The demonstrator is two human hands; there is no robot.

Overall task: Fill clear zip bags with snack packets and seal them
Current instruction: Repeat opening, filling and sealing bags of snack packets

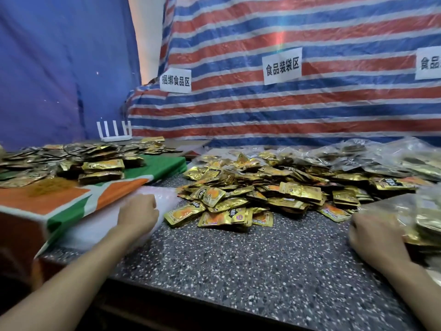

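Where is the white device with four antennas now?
Head view: the white device stands back left, by the blue sheet, just behind the left pile of packets.

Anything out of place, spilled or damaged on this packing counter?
Nothing looks spilled or damaged. The gold packets lie in a loose heap on the counter, which suits the job. The only stray item is a white router standing at the back left, behind more packets.

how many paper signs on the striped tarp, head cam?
3 on the striped tarp: left sign near its left edge, middle sign at centre, right sign cut off by the frame edge. More may lie out of view.
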